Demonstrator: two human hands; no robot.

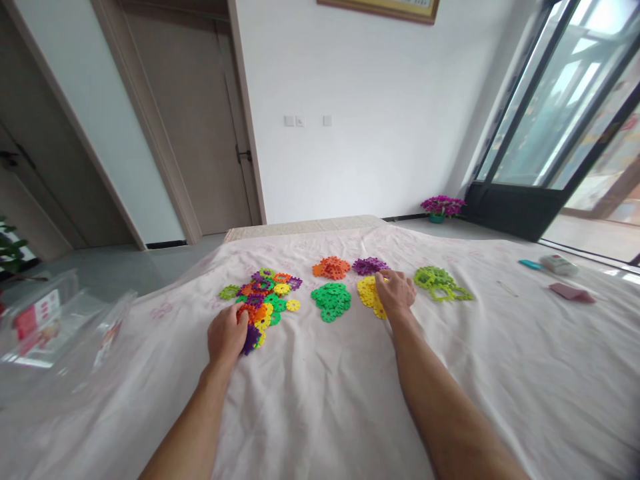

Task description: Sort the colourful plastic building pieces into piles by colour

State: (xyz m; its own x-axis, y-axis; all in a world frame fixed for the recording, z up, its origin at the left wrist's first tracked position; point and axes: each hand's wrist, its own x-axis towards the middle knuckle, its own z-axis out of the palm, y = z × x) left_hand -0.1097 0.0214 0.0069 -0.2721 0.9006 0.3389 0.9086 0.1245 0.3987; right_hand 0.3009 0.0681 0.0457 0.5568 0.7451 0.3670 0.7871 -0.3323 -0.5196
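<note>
My left hand [227, 333] is curled at the near left edge of a mixed pile of plastic connector pieces [257, 300] in orange, purple, green and yellow. Its thumb touches the pieces, and whatever its fingers hold is hidden. Over the right side of the yellow pile [369, 293] rests my right hand [397, 292], fingers bent and closed downward; anything in them is out of sight. Single-colour piles lie around it: green [331, 301], orange [331, 268], purple [369, 266] and light green [435, 279], the last with larger square-shaped pieces.
A pale, wrinkled cloth [310, 400] covers the broad surface. Clear plastic packaging [65, 333] lies at the left. Toward the far right are a blue item [530, 265], a whitish packet [559, 265] and a pink folded piece [573, 293]. Pink flowers [443, 205] stand beyond the edge.
</note>
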